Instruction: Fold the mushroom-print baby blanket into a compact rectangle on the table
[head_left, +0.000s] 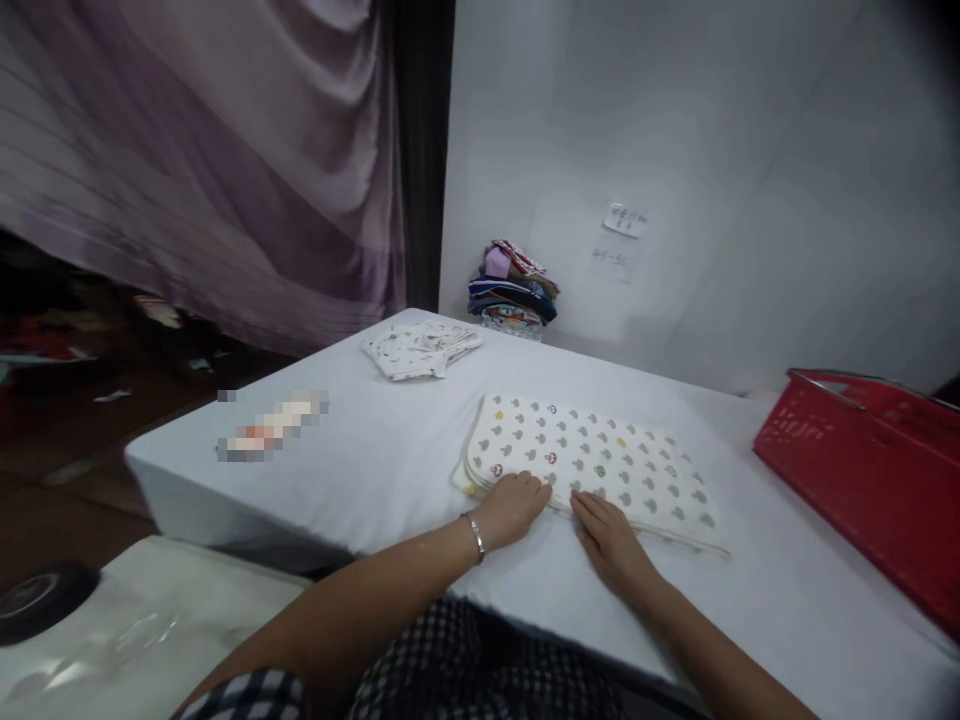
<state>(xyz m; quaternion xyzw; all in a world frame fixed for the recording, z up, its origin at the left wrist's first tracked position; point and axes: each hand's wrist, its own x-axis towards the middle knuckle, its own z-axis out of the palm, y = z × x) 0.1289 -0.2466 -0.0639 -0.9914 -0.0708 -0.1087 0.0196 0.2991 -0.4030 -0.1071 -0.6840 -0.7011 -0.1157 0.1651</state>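
A folded white cloth with small grey and coloured prints (pixel 600 460) lies flat on the white-covered table (pixel 375 470). My left hand (pixel 514 508), with a silver bracelet at the wrist, rests on the cloth's near edge, fingers curled down against the fabric. My right hand (pixel 609 535) lies beside it at the same edge, fingers stretched flat on the cloth. Neither hand lifts the cloth.
A second folded printed cloth (pixel 421 349) sits farther back on the left. A stack of folded colourful clothes (pixel 514 285) stands against the white wall. A red plastic basket (pixel 870 470) sits at the table's right. A purple curtain (pixel 225 170) hangs on the left.
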